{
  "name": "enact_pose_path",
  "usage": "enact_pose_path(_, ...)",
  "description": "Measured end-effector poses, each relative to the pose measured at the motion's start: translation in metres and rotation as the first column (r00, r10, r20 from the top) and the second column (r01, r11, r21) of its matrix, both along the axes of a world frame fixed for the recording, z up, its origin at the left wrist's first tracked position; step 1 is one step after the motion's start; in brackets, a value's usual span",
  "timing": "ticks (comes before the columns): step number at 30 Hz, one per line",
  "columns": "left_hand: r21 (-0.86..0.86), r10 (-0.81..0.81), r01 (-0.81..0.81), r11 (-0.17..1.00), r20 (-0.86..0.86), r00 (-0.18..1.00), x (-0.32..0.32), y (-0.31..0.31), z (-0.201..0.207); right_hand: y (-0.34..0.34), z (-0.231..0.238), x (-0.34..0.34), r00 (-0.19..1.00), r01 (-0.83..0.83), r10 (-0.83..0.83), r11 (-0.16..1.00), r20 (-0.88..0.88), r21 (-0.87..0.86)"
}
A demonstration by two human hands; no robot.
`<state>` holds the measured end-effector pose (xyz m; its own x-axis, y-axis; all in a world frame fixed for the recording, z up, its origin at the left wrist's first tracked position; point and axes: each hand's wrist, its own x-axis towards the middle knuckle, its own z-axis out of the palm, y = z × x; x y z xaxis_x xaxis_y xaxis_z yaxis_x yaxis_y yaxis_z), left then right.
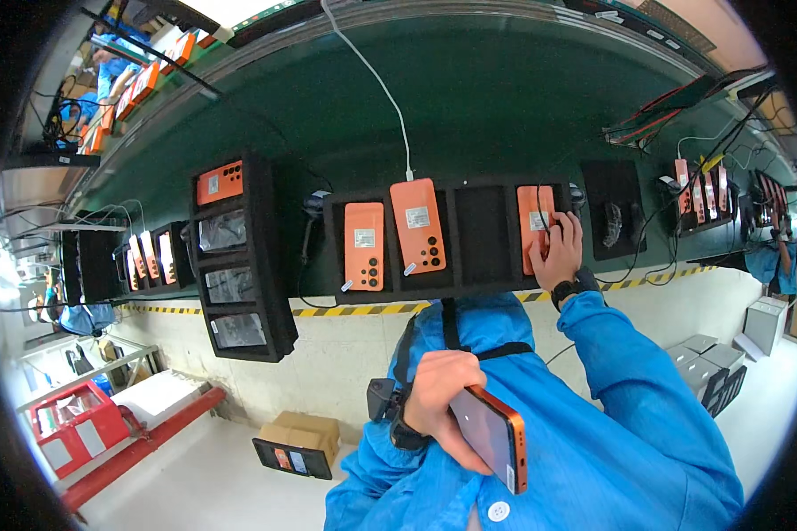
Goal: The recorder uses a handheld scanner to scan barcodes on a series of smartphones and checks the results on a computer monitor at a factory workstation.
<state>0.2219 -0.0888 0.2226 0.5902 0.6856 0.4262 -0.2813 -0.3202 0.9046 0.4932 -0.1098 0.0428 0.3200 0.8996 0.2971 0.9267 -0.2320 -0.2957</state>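
Observation:
My left hand [443, 398], held in front of my body, is closed around an orange-edged phone [491, 434] with its dark screen up. Over the black foam tray [483, 234], my right hand [560, 254] reaches to an orange phone [530, 202] in the right slot. Its thumb lies on the phone's back and the fingers curl by the right edge, partly hiding it. A thin dark cable crosses that phone. Two more orange phones lie back up in the left slots: one phone [363, 234] uncabled, another phone [419, 221] with a white cable [390, 97] at its top.
A second foam tray [279, 292] at the left holds an orange phone [220, 183] and clear-wrapped pieces. Right of my hand lies a black mat [615, 181] with a crumpled clear wrapper [611, 226]. Yellow-black tape [363, 310] marks the bench's near edge. A cardboard box [310, 434] stands below.

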Motion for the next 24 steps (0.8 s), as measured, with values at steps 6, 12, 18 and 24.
enact_pose_path(6, 0.093, -0.001, 0.012, 0.996, -0.119, 0.993, -0.011, -0.002, 0.01, 0.001, 0.0, 0.0, 0.999, -0.024, 0.024, 1.0, 0.04, 0.005)
enact_pose_path(12, 0.14, 0.029, -0.008, 0.99, -0.146, 0.989, -0.018, -0.003, 0.016, -0.001, -0.001, 0.0, 0.998, -0.036, 0.037, 0.999, 0.054, -0.021)
enact_pose_path(18, 0.178, 0.047, -0.021, 0.984, -0.144, 0.988, -0.023, -0.006, 0.016, -0.001, -0.003, -0.003, 0.999, -0.013, 0.013, 1.0, 0.05, -0.008)
enact_pose_path(24, 0.176, 0.049, -0.017, 0.984, -0.178, 0.983, -0.027, -0.006, 0.015, -0.002, -0.004, -0.003, 0.999, -0.004, 0.004, 1.0, 0.045, 0.009)
